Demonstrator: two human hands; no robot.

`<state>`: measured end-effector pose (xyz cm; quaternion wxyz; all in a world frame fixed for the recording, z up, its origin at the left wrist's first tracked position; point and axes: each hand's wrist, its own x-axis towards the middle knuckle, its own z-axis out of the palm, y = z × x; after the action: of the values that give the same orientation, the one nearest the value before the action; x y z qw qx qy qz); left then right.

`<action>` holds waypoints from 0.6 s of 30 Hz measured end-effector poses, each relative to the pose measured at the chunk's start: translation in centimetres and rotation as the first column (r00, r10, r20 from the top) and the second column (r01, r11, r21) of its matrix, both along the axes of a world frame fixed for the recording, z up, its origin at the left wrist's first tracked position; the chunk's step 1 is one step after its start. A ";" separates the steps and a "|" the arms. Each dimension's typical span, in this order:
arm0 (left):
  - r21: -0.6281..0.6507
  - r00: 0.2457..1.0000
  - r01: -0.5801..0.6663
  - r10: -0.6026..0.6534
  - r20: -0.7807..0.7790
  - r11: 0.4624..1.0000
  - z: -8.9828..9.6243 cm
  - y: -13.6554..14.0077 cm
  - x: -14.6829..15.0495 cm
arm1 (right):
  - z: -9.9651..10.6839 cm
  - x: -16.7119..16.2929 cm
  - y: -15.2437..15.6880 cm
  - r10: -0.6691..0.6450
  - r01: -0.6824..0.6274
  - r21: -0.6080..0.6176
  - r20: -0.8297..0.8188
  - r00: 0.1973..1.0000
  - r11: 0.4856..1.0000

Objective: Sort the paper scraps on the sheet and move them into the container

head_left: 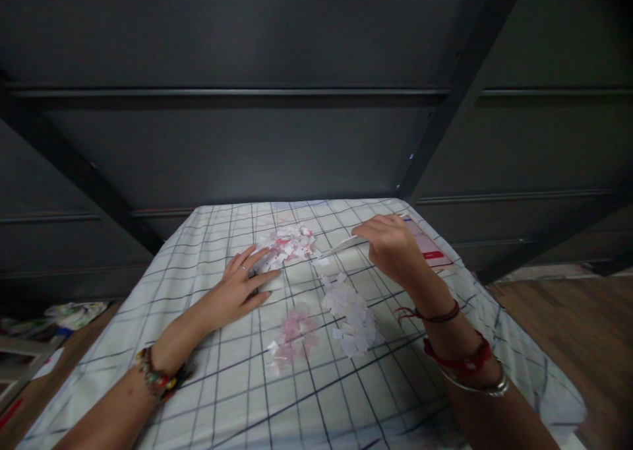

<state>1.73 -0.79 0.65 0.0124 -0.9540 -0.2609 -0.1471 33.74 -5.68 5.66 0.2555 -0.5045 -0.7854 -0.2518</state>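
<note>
My left hand (242, 285) lies with its fingers spread at the left edge of a mixed pile of white and pink paper scraps (291, 244). In my closed right hand (390, 242) is a pair of slim, pale tweezers (341, 245), angled down to the left. Their tips are by a white scrap (322, 261) at the pile's right side; whether they grip it I cannot tell. Nearer to me lie two further heaps: pink, see-through pieces (295, 334) on the left and white paper pieces (352, 318) on the right.
A white checked cloth (217, 397) covers the table. Partly behind my right wrist lies a flat pink-and-red card or screen (429, 242). Dark metal panels (277, 153) rise behind the table. Wooden floor (558, 311) shows at right, a pale rack (24, 354) at left.
</note>
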 end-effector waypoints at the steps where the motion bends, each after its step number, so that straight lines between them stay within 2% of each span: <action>1: 0.000 1.000 -0.002 0.002 0.002 1.000 0.0 0.0 0.0 | 0.0 0.1 0.0 0.000 0.000 -0.001 -0.001 1.000 1.000; 18: -0.013 1.000 0.006 -0.007 -0.022 1.000 0.2 -0.3 0.9 | 1.1 0.4 -0.7 0.016 -0.016 -0.049 0.004 1.000 0.999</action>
<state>2.64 -1.05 0.87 0.0087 -0.9565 -0.2585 -0.1349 34.16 -6.40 6.74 0.2433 -0.5036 -0.7960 -0.2316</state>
